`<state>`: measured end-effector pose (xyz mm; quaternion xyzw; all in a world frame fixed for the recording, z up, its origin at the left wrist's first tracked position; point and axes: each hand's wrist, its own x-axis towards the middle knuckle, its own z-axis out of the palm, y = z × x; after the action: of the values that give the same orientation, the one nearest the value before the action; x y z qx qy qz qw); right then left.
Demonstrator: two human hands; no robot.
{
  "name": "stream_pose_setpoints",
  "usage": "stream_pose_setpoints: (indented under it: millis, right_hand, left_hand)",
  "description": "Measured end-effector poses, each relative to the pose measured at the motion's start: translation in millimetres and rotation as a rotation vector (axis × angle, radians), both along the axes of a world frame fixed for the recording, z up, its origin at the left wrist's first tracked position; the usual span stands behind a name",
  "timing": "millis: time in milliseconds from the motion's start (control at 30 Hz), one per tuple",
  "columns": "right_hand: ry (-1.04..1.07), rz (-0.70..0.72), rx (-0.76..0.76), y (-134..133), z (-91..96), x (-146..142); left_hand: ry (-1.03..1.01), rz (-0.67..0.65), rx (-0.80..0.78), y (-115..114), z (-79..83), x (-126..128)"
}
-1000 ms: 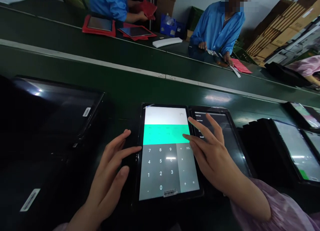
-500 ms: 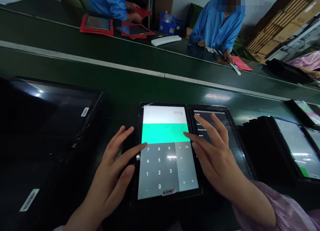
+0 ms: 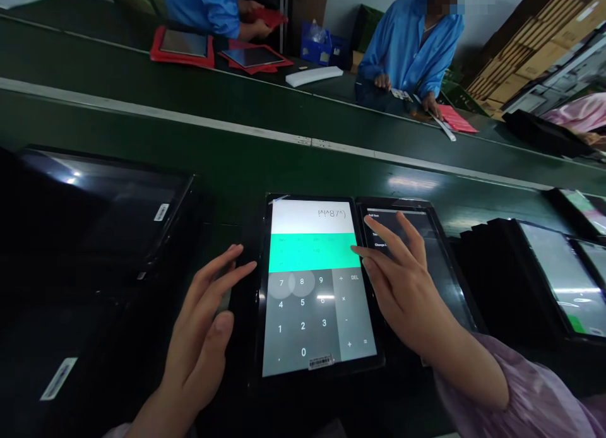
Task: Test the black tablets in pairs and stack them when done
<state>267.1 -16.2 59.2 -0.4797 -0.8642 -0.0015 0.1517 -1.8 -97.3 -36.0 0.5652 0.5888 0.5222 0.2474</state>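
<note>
A tablet (image 3: 303, 324) lies face up in front of me, its lit screen showing a calculator with a green band and a line of characters on top. My left hand (image 3: 203, 331) hovers just off the tablet's left edge, fingers stretched out, holding nothing. On the other side, my right hand (image 3: 409, 286) has its fingers spread, the index fingertip at the right end of the green band; whether it touches the glass I cannot tell. Partly under that hand is a second tablet (image 3: 445, 280) with a dark text menu.
Dark tablets with barcode labels (image 3: 108, 204) lie at left. More tablets (image 3: 558, 267) are stacked at right. Across the green bench, a person in blue (image 3: 407, 47) works near a white foam strip (image 3: 315, 76) and tablets on red sleeves (image 3: 182, 47). Cardboard (image 3: 534, 53) leans behind.
My left hand has drawn back left, off the screen. The right index finger has shifted slightly. More characters show on the calculator line, and pale circles mark the 7 and 8 keys.
</note>
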Motion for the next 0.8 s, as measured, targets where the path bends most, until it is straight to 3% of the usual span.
stream_pose_setpoints:
  millis: [167, 333, 433, 533, 667, 800]
  right_hand:
    - [-0.058, 0.087, -0.049, -3.1, 0.0, -5.9]
    - [0.057, -0.063, 0.081, -0.5, 0.2, 24.3]
    - [0.093, -0.147, 0.071, 2.0, -2.8, 49.7]
    - [0.112, -0.139, 0.065, -0.2, -5.5, 59.8]
    - [0.134, 0.009, 0.077, -10.3, -3.8, 50.9]
    - [0.095, 0.163, 0.008, -20.1, 0.0, 36.8]
  left_hand:
    - [-0.146, 0.043, -0.036, 3.6, 0.9, 0.3]
    - [-0.444, 0.163, -0.115, 11.6, 8.1, 6.9]
    - [-0.423, 0.204, -0.143, 16.1, 11.5, 11.2]
    - [-0.403, 0.214, -0.14, 22.4, 15.7, 14.0]
    - [-0.326, 0.213, -0.209, 42.8, 30.5, 12.7]
    - [-0.115, 0.182, -0.371, 75.6, 64.5, 8.9]
